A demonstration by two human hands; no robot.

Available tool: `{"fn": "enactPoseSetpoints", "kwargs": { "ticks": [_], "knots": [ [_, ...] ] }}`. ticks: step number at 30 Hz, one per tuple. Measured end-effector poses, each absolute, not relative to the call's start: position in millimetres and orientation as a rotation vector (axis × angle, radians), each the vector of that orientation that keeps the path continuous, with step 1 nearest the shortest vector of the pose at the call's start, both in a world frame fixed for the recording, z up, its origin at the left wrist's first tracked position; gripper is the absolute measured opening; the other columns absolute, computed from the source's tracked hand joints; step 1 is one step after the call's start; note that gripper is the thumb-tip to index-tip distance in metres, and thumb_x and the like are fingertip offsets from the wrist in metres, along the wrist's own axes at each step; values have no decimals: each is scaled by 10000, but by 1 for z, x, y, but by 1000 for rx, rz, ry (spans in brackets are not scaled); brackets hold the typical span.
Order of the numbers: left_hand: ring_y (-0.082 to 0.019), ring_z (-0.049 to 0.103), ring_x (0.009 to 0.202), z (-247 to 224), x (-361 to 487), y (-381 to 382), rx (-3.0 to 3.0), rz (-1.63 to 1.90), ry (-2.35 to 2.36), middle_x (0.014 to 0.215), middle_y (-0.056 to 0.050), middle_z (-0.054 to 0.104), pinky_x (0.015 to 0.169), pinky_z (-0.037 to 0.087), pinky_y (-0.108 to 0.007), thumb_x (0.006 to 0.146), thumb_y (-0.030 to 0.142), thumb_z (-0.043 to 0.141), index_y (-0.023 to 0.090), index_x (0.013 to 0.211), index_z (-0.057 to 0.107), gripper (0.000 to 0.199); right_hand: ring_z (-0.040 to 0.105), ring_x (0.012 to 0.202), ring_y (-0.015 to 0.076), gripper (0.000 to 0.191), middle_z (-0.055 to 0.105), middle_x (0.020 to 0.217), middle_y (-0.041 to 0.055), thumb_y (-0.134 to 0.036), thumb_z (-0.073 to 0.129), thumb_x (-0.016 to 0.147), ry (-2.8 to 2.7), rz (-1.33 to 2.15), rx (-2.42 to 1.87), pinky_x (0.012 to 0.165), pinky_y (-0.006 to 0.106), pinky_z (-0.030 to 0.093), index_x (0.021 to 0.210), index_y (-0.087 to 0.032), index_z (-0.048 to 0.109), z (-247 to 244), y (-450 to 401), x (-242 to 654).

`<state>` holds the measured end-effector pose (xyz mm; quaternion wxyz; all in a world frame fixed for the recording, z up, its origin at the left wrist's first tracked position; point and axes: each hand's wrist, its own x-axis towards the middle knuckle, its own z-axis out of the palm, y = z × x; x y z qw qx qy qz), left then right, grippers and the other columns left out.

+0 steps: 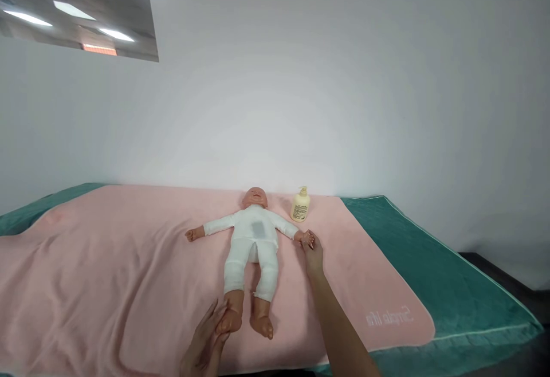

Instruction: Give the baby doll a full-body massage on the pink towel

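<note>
- The doll (252, 236) lay on its back along the middle of the pink blanket (163, 256), head toward the wall and feet toward the person; it wore a white top and white trousers, with a grey patch (259, 228) on the belly; both its arms were spread out to the sides.
- The person's right hand (315, 256) was closed around the doll's hand on that side, fingers and thumb wrapped about it.
- The person's left hand (207, 331) was at the doll's foot (232, 318) on the other side, touching it, fingers stretched along its edge and thumb near the toes; whether it gripped the foot or only rested there, I could not tell.
- The step in hand looked to be a hold on one arm and one leg at once; my judgement was that any next move called for a light grip and both hands working in step, so the body did not twist.
- The pump bottle (300, 207) stood upright on the blanket, near the doll's shoulder, apart from both hands.
- The blanket covered part of a green cloth (412, 256); pale lettering (389, 317) showed near its rounded corner; beyond rose a white wall (344, 90).
</note>
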<state>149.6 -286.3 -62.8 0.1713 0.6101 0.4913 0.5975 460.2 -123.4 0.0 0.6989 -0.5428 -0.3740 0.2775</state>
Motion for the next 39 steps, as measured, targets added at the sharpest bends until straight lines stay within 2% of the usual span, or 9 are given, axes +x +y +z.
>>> {"fn": "enactPoseSetpoints", "kwargs": {
  "ticks": [5, 8, 12, 16, 19, 25, 32, 35, 39],
  "knots": [
    [-241, 538, 1233, -7, 150, -264, 1530, 1664, 1361, 1344, -28, 580, 986, 494, -352, 849, 374, 594, 278, 1218, 613, 381, 637, 947, 253, 562, 647, 1120, 120, -493, 648, 739, -917, 563, -1192, 783, 368, 530, 1180, -152, 583, 23, -120, 450],
    [-247, 563, 1205, 27, 152, -241, 1548, 1667, 1333, 1267, -35, 639, 998, 485, -379, 846, 385, 586, 260, 1181, 638, 362, 649, 850, 230, 572, 658, 1105, 121, -490, 623, 767, -1041, 531, -1164, 727, 358, 541, 1223, -149, 570, 38, -116, 434],
    [-253, 606, 1145, 55, 158, -210, 1540, 1634, 1338, 1194, -32, 681, 972, 502, -381, 837, 396, 585, 245, 1148, 664, 355, 626, 867, 203, 431, 627, 1146, 99, -335, 591, 801, -1300, 463, -1138, 744, 333, 531, 1208, -193, 602, 51, -115, 404],
    [-264, 563, 1200, 67, 165, -181, 1446, 1647, 1288, 1218, -54, 668, 1005, 464, -386, 836, 415, 586, 207, 1166, 660, 397, 606, 969, 199, 370, 610, 1138, 66, -176, 552, 807, -1621, 430, -1115, 841, 320, 506, 1154, -252, 658, 54, -120, 377],
    [-272, 562, 1199, 72, 169, -162, 1447, 1627, 1251, 1209, -71, 672, 1025, 437, -405, 837, 422, 581, 185, 1157, 665, 407, 607, 985, 204, 360, 614, 1114, 56, -142, 545, 831, -1789, 417, -1126, 883, 324, 485, 1148, -266, 664, 53, -123, 364],
    [-261, 563, 1200, 76, 175, -142, 1481, 1617, 1178, 1213, -100, 667, 1046, 414, -398, 837, 420, 572, 141, 1164, 652, 437, 611, 936, 224, 342, 613, 1091, 71, -140, 516, 872, -1897, 382, -1203, 850, 337, 482, 1160, -255, 659, 54, -124, 355],
    [-261, 584, 1174, 74, 165, -182, 1514, 1533, 1254, 1191, -46, 683, 995, 470, -394, 833, 419, 591, 228, 1159, 660, 384, 599, 1022, 205, 398, 616, 1154, 62, -129, 502, 828, -1735, 418, -1205, 921, 342, 466, 1180, -253, 641, 58, -120, 374],
    [-253, 615, 1126, 58, 149, -210, 1729, 1493, 1324, 1180, -25, 686, 957, 505, -386, 834, 410, 597, 276, 1171, 646, 366, 618, 965, 214, 399, 640, 1123, 76, -213, 518, 827, -1545, 447, -1244, 890, 366, 489, 1213, -224, 616, 59, -113, 398],
    [-245, 624, 1100, 23, 126, -242, 2054, 1573, 1255, 1177, -54, 672, 933, 529, -375, 823, 351, 638, 288, 1200, 617, 382, 651, 772, 212, 459, 673, 1049, 87, -408, 536, 817, -1264, 518, -1322, 732, 364, 539, 1210, -179, 599, 52, -107, 434]
  ]
}}
